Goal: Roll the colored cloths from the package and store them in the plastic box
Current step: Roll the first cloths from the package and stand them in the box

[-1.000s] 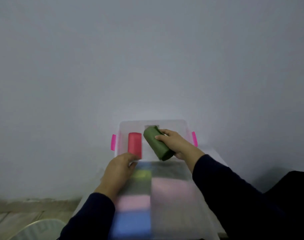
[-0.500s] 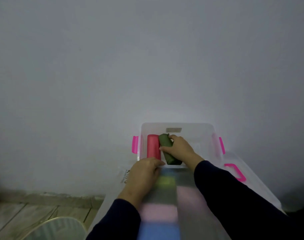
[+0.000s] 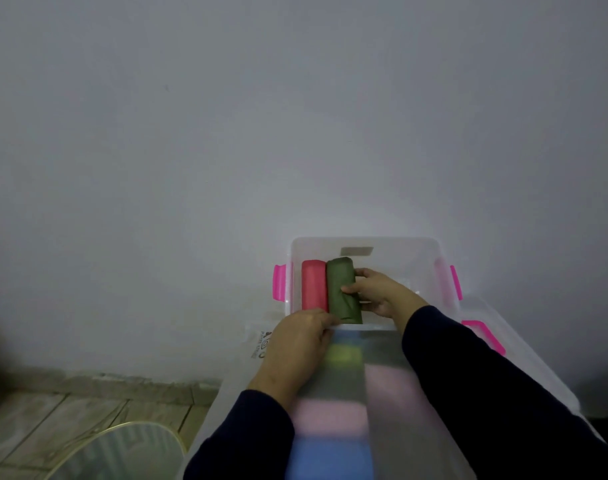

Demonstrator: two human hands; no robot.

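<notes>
Right hand (image 3: 378, 292) curls its fingers round the green roll (image 3: 342, 289), seating it snug beside the red roll (image 3: 313, 284) in the plastic box (image 3: 364, 242), while left hand (image 3: 297, 344), fingers curled, steadies the near edge, probably to save space.

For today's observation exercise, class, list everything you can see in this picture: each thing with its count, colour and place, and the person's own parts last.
Plastic box: one, clear with pink latches, against the wall.
Red rolled cloth: one, red, in the box at its left side.
Green rolled cloth: one, dark green, in the box, touching the red roll's right side.
Package of cloths: one, translucent, with yellow, pink and blue patches showing through, in front of the box.
Lid: one, clear with a pink latch, right of the package.
Round glass object: one, pale with yellowish rim, bottom left.
Floor: tiled, beige, lower left.
Wall: grey.
Left hand: rests on the package's far end.
Right hand: grips the green roll.
</notes>
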